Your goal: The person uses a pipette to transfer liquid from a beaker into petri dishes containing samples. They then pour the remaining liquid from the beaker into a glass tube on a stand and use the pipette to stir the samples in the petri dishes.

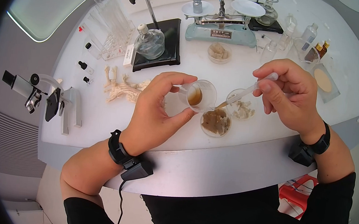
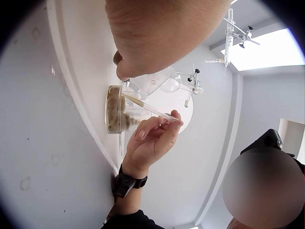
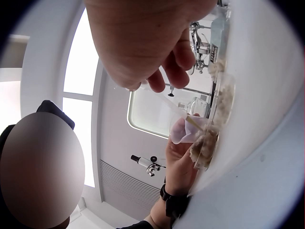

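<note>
My left hand [image 1: 155,109] grips a clear plastic beaker [image 1: 206,93] between thumb and fingers, tilted, with a little brown liquid inside. In my right hand [image 1: 291,94] a translucent dropper [image 1: 249,93] is pinched by its bulb, pointing down and left; brown liquid shows in its lower part. The dropper's tip is close to the beaker's lip, above a round dish [image 1: 216,123] of wet brown material. A second dish [image 1: 243,110] with pale clumps stands just right of it. The left wrist view shows the dropper [image 2: 147,108] slanting over the brown dish [image 2: 114,109].
Behind are a balance [image 1: 221,34], a dish of pale lumps [image 1: 219,53] and a flask [image 1: 150,43] on a black stand base. Pale root-like pieces [image 1: 122,86] lie left of my left hand, with a microscope [image 1: 56,97] farther left. Bottles [image 1: 309,36] stand at the back right.
</note>
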The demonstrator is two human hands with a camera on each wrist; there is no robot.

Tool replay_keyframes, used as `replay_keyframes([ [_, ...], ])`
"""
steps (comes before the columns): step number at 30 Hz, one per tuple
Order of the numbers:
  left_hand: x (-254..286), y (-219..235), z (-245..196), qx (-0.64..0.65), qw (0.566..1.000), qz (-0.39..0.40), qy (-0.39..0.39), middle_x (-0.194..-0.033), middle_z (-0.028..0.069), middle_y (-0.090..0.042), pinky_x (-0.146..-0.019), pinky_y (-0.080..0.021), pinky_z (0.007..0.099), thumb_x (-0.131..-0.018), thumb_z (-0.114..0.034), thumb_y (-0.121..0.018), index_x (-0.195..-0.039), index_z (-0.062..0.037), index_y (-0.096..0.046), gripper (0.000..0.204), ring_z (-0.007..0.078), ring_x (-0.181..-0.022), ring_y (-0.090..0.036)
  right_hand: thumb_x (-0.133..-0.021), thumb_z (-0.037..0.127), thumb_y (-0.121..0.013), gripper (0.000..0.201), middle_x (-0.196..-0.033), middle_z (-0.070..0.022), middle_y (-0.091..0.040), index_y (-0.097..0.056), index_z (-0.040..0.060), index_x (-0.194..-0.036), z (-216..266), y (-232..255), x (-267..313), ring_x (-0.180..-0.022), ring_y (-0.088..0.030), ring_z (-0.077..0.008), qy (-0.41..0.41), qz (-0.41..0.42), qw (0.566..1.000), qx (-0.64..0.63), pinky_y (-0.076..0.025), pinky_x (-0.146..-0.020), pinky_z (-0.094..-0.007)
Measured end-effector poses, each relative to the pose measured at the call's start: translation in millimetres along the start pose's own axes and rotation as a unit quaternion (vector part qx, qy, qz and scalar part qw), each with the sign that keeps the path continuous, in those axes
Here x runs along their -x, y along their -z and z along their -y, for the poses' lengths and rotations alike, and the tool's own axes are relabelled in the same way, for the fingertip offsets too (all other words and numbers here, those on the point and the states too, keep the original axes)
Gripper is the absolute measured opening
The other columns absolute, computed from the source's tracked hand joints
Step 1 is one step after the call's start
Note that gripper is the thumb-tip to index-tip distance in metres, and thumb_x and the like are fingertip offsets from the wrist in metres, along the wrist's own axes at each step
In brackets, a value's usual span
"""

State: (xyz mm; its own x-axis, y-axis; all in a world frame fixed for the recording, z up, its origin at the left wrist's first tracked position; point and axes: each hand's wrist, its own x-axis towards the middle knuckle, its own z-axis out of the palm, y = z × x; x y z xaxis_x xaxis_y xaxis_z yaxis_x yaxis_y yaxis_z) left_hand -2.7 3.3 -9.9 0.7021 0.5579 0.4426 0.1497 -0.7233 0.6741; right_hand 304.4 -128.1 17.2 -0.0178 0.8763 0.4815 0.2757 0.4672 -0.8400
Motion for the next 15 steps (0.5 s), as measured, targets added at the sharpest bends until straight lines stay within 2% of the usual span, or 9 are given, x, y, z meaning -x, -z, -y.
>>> replay_keyframes([
  [15,0.2,0.6,0.6,-0.004,1.000,0.002,-0.001,-0.142,0.0086,-0.074,-0.110,-0.055,0.0393,-0.091,-0.005,-0.092,-0.144,-0.0064,-0.070,0.058,0.0223,-0.130,-0.069,-0.114,0.011,-0.074,0.021,-0.095,-0.0057,-0.080,-0.073,-0.0009,-0.130,-3.5,0.9,0.2,-0.071,-0.069,-0.0022,0.002,0.000,1.000,-0.022,-0.052,-0.056,-0.0188],
])
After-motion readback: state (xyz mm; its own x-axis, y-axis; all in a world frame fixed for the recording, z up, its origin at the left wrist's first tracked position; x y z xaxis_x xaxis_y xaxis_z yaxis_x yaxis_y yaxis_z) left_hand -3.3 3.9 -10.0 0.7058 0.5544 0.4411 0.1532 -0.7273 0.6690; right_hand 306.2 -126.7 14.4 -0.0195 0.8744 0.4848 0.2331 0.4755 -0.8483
